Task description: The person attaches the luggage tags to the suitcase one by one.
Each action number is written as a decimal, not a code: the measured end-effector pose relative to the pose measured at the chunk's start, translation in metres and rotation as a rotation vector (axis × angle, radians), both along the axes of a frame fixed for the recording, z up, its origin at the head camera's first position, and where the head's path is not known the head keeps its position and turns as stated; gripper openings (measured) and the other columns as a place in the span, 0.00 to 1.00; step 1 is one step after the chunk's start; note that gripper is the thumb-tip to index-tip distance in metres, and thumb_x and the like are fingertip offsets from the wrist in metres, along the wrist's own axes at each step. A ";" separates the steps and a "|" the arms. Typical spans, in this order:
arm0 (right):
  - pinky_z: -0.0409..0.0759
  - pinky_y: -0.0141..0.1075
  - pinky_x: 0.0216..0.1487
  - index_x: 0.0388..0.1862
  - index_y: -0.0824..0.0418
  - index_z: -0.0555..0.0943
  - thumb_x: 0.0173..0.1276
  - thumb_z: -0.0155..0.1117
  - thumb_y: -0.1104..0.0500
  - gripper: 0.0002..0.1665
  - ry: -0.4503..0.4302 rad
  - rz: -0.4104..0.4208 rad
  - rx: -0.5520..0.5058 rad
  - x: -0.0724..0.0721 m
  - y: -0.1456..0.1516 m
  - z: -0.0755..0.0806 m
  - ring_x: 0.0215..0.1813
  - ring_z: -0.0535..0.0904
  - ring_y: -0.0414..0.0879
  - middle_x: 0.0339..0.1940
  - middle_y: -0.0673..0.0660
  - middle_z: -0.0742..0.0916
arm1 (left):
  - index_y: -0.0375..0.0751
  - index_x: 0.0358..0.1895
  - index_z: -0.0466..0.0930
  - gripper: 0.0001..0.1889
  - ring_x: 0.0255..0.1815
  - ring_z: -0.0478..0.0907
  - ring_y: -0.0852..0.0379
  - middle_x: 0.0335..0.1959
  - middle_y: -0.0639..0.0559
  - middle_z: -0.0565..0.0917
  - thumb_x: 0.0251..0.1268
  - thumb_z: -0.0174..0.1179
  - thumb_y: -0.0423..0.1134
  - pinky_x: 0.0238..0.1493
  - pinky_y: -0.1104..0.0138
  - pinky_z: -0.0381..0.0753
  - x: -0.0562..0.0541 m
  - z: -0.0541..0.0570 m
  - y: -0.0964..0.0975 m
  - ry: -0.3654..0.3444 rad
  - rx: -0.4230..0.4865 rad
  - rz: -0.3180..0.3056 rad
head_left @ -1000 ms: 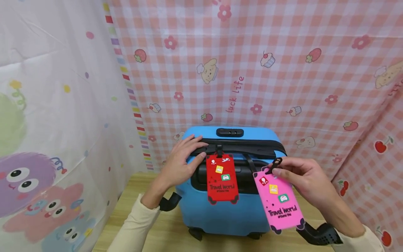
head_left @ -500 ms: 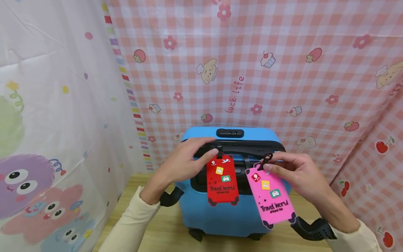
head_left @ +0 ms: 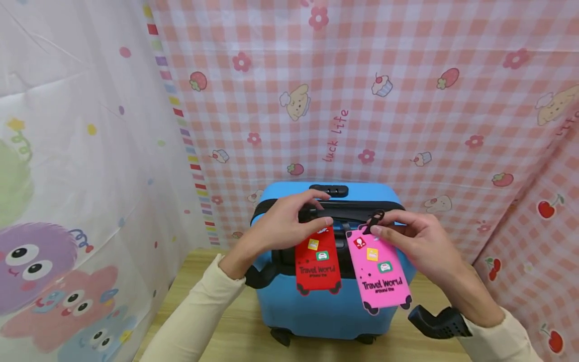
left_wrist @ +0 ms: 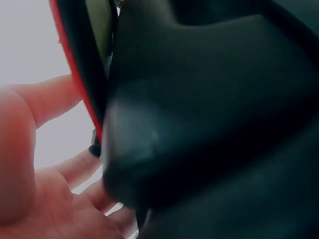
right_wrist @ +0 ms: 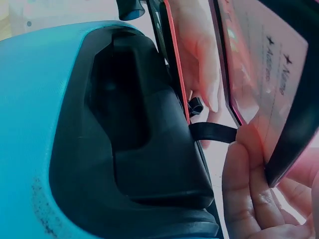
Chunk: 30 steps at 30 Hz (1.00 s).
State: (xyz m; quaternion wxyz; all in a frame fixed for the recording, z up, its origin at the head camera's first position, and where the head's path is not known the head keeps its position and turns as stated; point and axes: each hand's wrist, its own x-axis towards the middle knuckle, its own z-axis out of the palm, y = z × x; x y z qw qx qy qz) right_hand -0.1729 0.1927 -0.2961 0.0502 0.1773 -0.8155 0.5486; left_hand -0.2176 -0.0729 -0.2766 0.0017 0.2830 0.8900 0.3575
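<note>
A blue hard-shell suitcase (head_left: 325,311) stands upright, with a black carry handle (head_left: 350,213) across its upper side. From the handle hangs a red luggage tag (head_left: 318,271). My left hand (head_left: 282,221) reaches over the top of this tag, thumb across its upper edge and fingers apart above the handle. My right hand (head_left: 427,241) pinches the black strap loop of a pink luggage tag (head_left: 380,281) between thumb and fingers. In the right wrist view, a black strap (right_wrist: 214,132) runs from beside the handle to the right fingers, and the pink tag's back shows a name card (right_wrist: 274,74).
Behind the suitcase hangs a pink checked cloth (head_left: 398,120); a white cartoon-print cloth (head_left: 113,166) covers the left side. Another checked cloth with cherries (head_left: 547,281) is on the right. Beneath the suitcase lies a wood-grain surface (head_left: 217,322). A combination lock (head_left: 334,190) sits on its top.
My left hand has left the handle's left end and moved right, over the top of the red tag. The right hand has brought the pink tag left and slightly up, nearer the red one.
</note>
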 end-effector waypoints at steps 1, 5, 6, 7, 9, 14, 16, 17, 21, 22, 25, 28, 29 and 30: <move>0.86 0.40 0.30 0.47 0.66 0.84 0.70 0.65 0.59 0.12 0.010 -0.001 -0.003 -0.001 -0.001 0.000 0.32 0.85 0.50 0.43 0.58 0.84 | 0.52 0.68 0.72 0.26 0.57 0.74 0.55 0.57 0.51 0.80 0.68 0.62 0.50 0.51 0.60 0.80 -0.001 0.000 0.002 -0.012 0.000 0.002; 0.85 0.39 0.29 0.46 0.65 0.84 0.70 0.65 0.59 0.11 0.046 -0.003 0.001 -0.005 -0.003 0.001 0.31 0.85 0.49 0.41 0.58 0.84 | 0.54 0.65 0.75 0.24 0.55 0.75 0.55 0.56 0.51 0.80 0.67 0.63 0.51 0.49 0.62 0.80 -0.004 0.002 0.009 -0.037 -0.026 0.035; 0.85 0.39 0.29 0.46 0.65 0.84 0.70 0.65 0.59 0.11 0.051 -0.001 0.001 -0.006 -0.004 0.001 0.30 0.84 0.49 0.41 0.58 0.85 | 0.55 0.64 0.75 0.24 0.55 0.76 0.56 0.55 0.51 0.81 0.67 0.63 0.51 0.49 0.62 0.81 -0.004 0.002 0.011 -0.044 -0.031 0.045; 0.85 0.39 0.29 0.46 0.65 0.84 0.70 0.65 0.59 0.11 0.057 0.004 0.000 -0.007 -0.005 0.001 0.30 0.84 0.49 0.39 0.58 0.85 | 0.55 0.63 0.76 0.23 0.54 0.76 0.56 0.55 0.51 0.81 0.66 0.64 0.51 0.49 0.62 0.81 -0.005 0.002 0.013 -0.051 -0.034 0.055; 0.85 0.39 0.28 0.45 0.65 0.84 0.71 0.65 0.59 0.10 0.065 0.017 0.002 -0.010 -0.006 0.001 0.29 0.84 0.49 0.37 0.59 0.85 | 0.55 0.61 0.78 0.22 0.53 0.77 0.57 0.53 0.52 0.82 0.65 0.65 0.51 0.48 0.63 0.80 -0.005 0.004 0.017 -0.060 -0.034 0.064; 0.84 0.38 0.26 0.44 0.65 0.84 0.71 0.65 0.59 0.10 0.090 0.045 0.015 -0.018 -0.010 0.003 0.26 0.84 0.48 0.31 0.59 0.87 | 0.52 0.56 0.81 0.18 0.42 0.78 0.58 0.43 0.54 0.84 0.64 0.67 0.47 0.45 0.65 0.79 -0.005 0.006 0.024 -0.060 -0.045 0.046; 0.84 0.38 0.25 0.43 0.66 0.84 0.71 0.65 0.59 0.10 0.091 0.054 0.011 -0.021 -0.011 0.003 0.25 0.84 0.48 0.30 0.59 0.87 | 0.52 0.55 0.82 0.17 0.38 0.79 0.59 0.39 0.55 0.84 0.64 0.67 0.45 0.42 0.66 0.79 -0.005 0.006 0.026 -0.058 -0.050 0.045; 0.84 0.38 0.25 0.44 0.66 0.84 0.71 0.65 0.59 0.10 0.088 0.060 0.009 -0.022 -0.011 0.002 0.25 0.84 0.48 0.29 0.59 0.87 | 0.52 0.55 0.82 0.17 0.37 0.79 0.59 0.38 0.56 0.84 0.64 0.67 0.45 0.41 0.67 0.79 -0.005 0.006 0.027 -0.058 -0.050 0.049; 0.84 0.39 0.25 0.44 0.67 0.83 0.71 0.64 0.61 0.09 0.080 0.087 -0.019 -0.024 -0.010 -0.001 0.25 0.83 0.49 0.29 0.58 0.87 | 0.52 0.52 0.85 0.15 0.35 0.79 0.59 0.36 0.56 0.84 0.62 0.68 0.44 0.38 0.68 0.79 -0.006 0.005 0.031 -0.043 -0.049 0.073; 0.84 0.39 0.25 0.43 0.67 0.83 0.71 0.64 0.62 0.09 0.080 0.093 -0.027 -0.025 -0.009 -0.002 0.25 0.83 0.49 0.29 0.57 0.87 | 0.52 0.52 0.85 0.15 0.35 0.79 0.59 0.36 0.56 0.85 0.62 0.69 0.44 0.37 0.68 0.79 -0.006 0.004 0.032 -0.040 -0.046 0.080; 0.83 0.38 0.25 0.43 0.67 0.83 0.71 0.64 0.63 0.08 0.101 0.102 -0.034 -0.026 -0.008 -0.006 0.24 0.83 0.48 0.29 0.55 0.86 | 0.51 0.50 0.87 0.14 0.34 0.79 0.59 0.35 0.56 0.85 0.61 0.70 0.43 0.36 0.68 0.79 -0.007 0.003 0.033 -0.038 -0.033 0.100; 0.83 0.38 0.25 0.43 0.67 0.83 0.71 0.63 0.63 0.07 0.110 0.102 -0.044 -0.027 -0.006 -0.008 0.24 0.82 0.48 0.29 0.54 0.86 | 0.51 0.48 0.87 0.13 0.34 0.79 0.59 0.35 0.57 0.86 0.60 0.71 0.43 0.35 0.68 0.79 -0.006 0.002 0.035 -0.040 -0.012 0.120; 0.83 0.38 0.25 0.43 0.67 0.83 0.71 0.63 0.63 0.07 0.111 0.104 -0.047 -0.027 -0.006 -0.008 0.25 0.82 0.48 0.29 0.54 0.87 | 0.51 0.48 0.88 0.13 0.34 0.79 0.59 0.35 0.57 0.86 0.60 0.71 0.43 0.35 0.68 0.79 -0.006 0.002 0.036 -0.038 -0.009 0.127; 0.83 0.38 0.25 0.43 0.67 0.83 0.71 0.63 0.63 0.07 0.110 0.104 -0.049 -0.026 -0.006 -0.008 0.25 0.82 0.48 0.29 0.53 0.87 | 0.51 0.48 0.88 0.13 0.35 0.79 0.59 0.35 0.57 0.87 0.60 0.71 0.43 0.36 0.68 0.79 -0.006 0.002 0.036 -0.034 -0.008 0.134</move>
